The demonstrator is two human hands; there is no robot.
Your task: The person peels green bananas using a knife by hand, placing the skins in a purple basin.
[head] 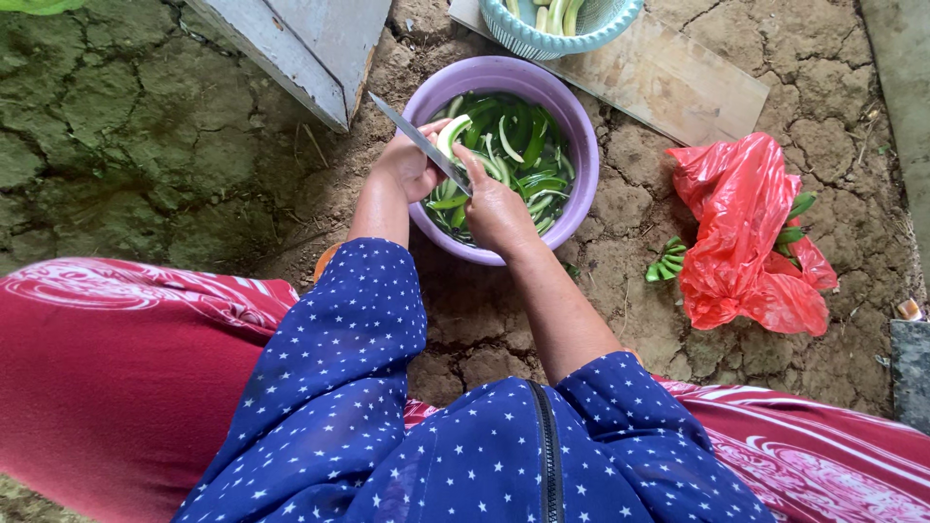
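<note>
Gourd [452,134], a pale green piece with its skin partly off, sits in the left hand [409,167] just above the near rim of the purple bowl [579,145], fingers curled around it and thumb pressed on its upper end. Right hand [496,208] is closed on the handle of a knife [418,142], whose long blade slants up and to the left across the left hand's knuckles, its edge laid against the gourd. Both hands hover over the bowl's near side, close together, almost touching at the knife. Inside the bowl lie dark green peels [528,155] and a few paler strips, heaped loosely. Beyond it, at the top, a light blue basket [591,27] rests on a wooden board [678,82] and holds more pale peeled pieces. To the right, well apart from the bowl, a red plastic bag [741,228] is crumpled on the cracked dirt ground [145,145], with green stalk ends poking out at both of its sides. A grey plank [310,44] leans in at the upper left. The person wears a blue star-dotted top with a red patterned cloth over the lap
</note>
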